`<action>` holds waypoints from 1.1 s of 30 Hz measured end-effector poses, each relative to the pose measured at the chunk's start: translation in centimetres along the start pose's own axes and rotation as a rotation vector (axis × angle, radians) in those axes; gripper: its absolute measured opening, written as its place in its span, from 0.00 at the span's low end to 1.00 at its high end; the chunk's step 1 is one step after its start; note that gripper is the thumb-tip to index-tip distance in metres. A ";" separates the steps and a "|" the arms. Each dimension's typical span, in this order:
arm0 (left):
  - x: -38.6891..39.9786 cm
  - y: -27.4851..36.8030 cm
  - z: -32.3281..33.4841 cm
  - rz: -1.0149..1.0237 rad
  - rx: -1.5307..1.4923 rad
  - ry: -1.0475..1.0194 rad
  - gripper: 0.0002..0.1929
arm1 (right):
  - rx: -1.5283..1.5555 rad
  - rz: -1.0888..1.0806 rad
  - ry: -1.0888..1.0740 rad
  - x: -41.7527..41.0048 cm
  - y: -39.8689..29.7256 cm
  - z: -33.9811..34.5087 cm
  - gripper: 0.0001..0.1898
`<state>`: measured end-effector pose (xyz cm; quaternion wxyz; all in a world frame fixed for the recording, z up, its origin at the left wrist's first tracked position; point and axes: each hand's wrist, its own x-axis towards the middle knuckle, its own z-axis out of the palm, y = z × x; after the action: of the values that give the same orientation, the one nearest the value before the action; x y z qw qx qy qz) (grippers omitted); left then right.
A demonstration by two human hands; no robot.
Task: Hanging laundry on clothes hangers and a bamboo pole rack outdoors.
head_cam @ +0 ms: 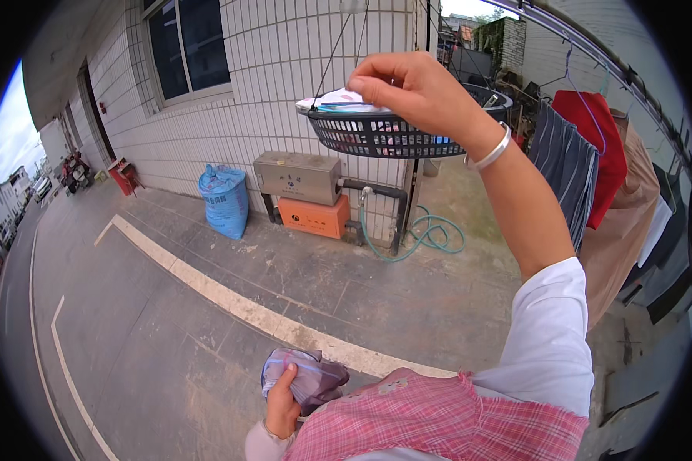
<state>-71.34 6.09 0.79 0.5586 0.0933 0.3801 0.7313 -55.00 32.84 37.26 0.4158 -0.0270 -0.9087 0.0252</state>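
Observation:
In my left hand (284, 403), low in the view, is a bunched purple-grey cloth (318, 380) with the thumb pressed on top of it. My right hand (418, 86) is raised with bent fingers at the near rim of a black plastic mesh basket (375, 137) hanging on thin cords. Beside the fingertips, a white cloth with a faint print (341, 99) lies over the basket's left rim. Whether the fingers pinch this cloth cannot be told. More cloth shows through the mesh, and my right hand and wrist hide part of the basket.
Clothes, among them a red garment (591, 155) and striped trousers (564, 167), hang from a metal rail at right. By the tiled wall stand a blue woven sack (224, 201), a steel box (297, 177) and an orange box (312, 217). A green hose (438, 236) lies coiled on the paving.

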 end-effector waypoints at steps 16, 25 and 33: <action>0.8 -0.5 -1.4 0.001 -0.008 0.000 0.22 | -0.744 0.463 -0.325 0.8 17.5 -4.6 0.12; 0.2 0.2 0.4 0.004 -0.010 0.014 0.18 | -0.641 0.403 0.409 2.0 14.6 -7.6 0.12; 0.2 0.3 1.0 -0.016 -0.014 0.037 0.17 | -1.055 0.826 -0.211 1.0 10.5 -7.9 0.22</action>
<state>-71.04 6.68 1.63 0.5581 0.0726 0.3858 0.7310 -49.38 43.60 42.41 0.2122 -0.5685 -0.7503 -0.2624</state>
